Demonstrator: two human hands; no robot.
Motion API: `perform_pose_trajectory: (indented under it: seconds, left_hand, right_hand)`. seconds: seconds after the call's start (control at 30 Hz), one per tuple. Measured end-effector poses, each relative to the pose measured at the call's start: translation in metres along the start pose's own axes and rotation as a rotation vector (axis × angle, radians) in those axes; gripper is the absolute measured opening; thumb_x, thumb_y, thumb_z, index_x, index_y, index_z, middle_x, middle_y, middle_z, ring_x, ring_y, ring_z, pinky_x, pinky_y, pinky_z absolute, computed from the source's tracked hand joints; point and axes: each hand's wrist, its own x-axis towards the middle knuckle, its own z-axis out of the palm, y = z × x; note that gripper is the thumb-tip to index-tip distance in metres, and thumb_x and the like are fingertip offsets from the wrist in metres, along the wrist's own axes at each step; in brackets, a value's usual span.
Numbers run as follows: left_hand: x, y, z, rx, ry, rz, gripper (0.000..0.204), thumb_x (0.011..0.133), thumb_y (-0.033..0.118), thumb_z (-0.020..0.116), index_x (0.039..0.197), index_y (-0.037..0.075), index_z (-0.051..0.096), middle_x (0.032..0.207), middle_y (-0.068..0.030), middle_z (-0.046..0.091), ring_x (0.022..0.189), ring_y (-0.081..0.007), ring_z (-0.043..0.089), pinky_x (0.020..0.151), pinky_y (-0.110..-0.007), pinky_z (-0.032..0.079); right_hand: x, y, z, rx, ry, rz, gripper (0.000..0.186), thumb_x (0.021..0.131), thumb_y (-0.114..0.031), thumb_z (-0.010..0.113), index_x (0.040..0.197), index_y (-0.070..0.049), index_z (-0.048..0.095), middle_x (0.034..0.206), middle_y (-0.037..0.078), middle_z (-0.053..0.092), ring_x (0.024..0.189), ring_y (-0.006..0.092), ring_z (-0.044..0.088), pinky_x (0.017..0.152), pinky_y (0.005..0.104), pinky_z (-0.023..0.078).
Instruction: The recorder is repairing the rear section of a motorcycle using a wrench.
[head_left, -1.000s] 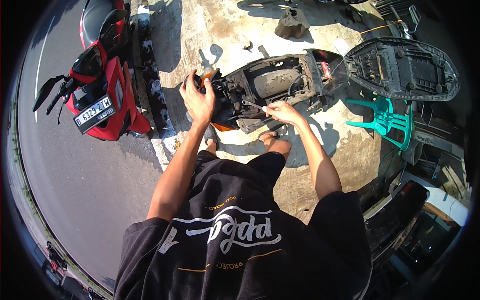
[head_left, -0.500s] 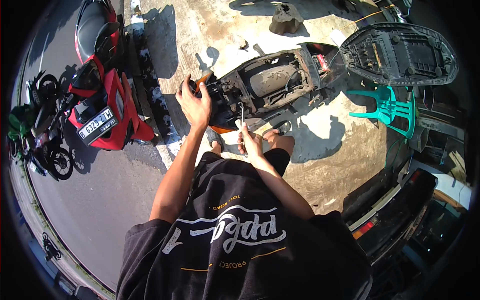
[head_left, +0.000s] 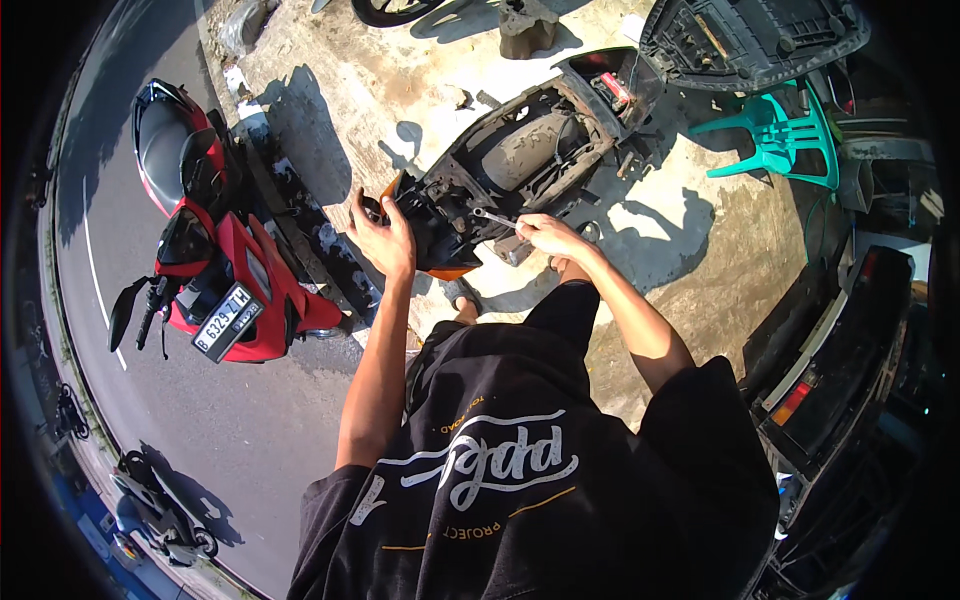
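Note:
In front of me stands a motorcycle with its seat area uncovered, its frame [head_left: 460,160] and a dirty grey inner fender [head_left: 520,155] showing. My right hand [head_left: 555,238] is closed round a silver wrench [head_left: 493,216], whose round end points left at the frame near the orange-and-black tail section. On the other side of that tail, my left hand [head_left: 385,243] has its thumb and fingers apart around the dark end by an orange panel [head_left: 392,188]. It seems to rest there; the exact contact is hidden.
The upturned seat [head_left: 750,45] juts out at far right, beside a green plastic chair [head_left: 785,135]. A red scooter [head_left: 255,300] is parked at left on the road. A stump-like block [head_left: 527,30] stands beyond; a dark body panel with a light [head_left: 795,400] is at right.
My right hand has moved right and the wrench has swung from pointing away from me to lying more crosswise, pointing left. My left hand stays at the tail. The view has shifted.

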Motion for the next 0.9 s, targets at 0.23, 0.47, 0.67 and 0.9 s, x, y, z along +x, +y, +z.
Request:
perform_pose_trajectory:
  seconds: [0.23,0.47,0.67,0.9]
  left_hand:
    - [0.0,-0.004,0.0,0.006,-0.014,0.016,0.048,0.092,0.026,0.063,0.134,0.004,0.055,0.131,-0.0195,0.06,0.123,-0.0412,0.048,0.106,-0.046,0.039]
    - [0.0,-0.008,0.002,0.045,-0.016,0.01,0.048,0.093,0.028,0.063,0.134,0.006,0.055,0.131,-0.0203,0.06,0.123,-0.0426,0.048,0.106,-0.046,0.039]
    - [0.0,-0.002,-0.001,0.035,-0.04,-0.026,0.048,0.092,0.027,0.063,0.135,0.007,0.055,0.13,-0.0195,0.061,0.122,-0.0418,0.048,0.106,-0.046,0.038]
    - [0.0,0.001,-0.002,0.034,-0.031,-0.042,0.049,0.092,0.025,0.063,0.136,0.005,0.054,0.13,-0.0194,0.061,0.122,-0.0407,0.049,0.106,-0.046,0.038]
  right_hand:
    - [0.023,0.001,-0.036,0.154,-0.245,-0.035,0.031,0.104,-0.023,0.049,0.078,-0.005,0.052,0.071,-0.004,0.045,0.066,0.0084,0.041,0.06,0.028,0.036]
    - [0.023,-0.019,-0.048,-0.139,-0.264,-0.141,0.029,0.102,-0.024,0.049,0.083,-0.003,0.054,0.073,0.003,0.05,0.071,0.015,0.049,0.067,0.0335,0.042]
    - [0.039,-0.048,-0.055,-0.265,-0.281,-0.082,0.029,0.102,-0.027,0.046,0.093,-0.002,0.056,0.077,0.01,0.057,0.075,0.0213,0.052,0.073,0.0377,0.044]
    - [0.045,-0.034,-0.066,-0.191,-0.325,-0.11,0.029,0.1,-0.026,0.049,0.086,-0.002,0.055,0.072,0.007,0.051,0.073,0.0185,0.048,0.07,0.0368,0.042]
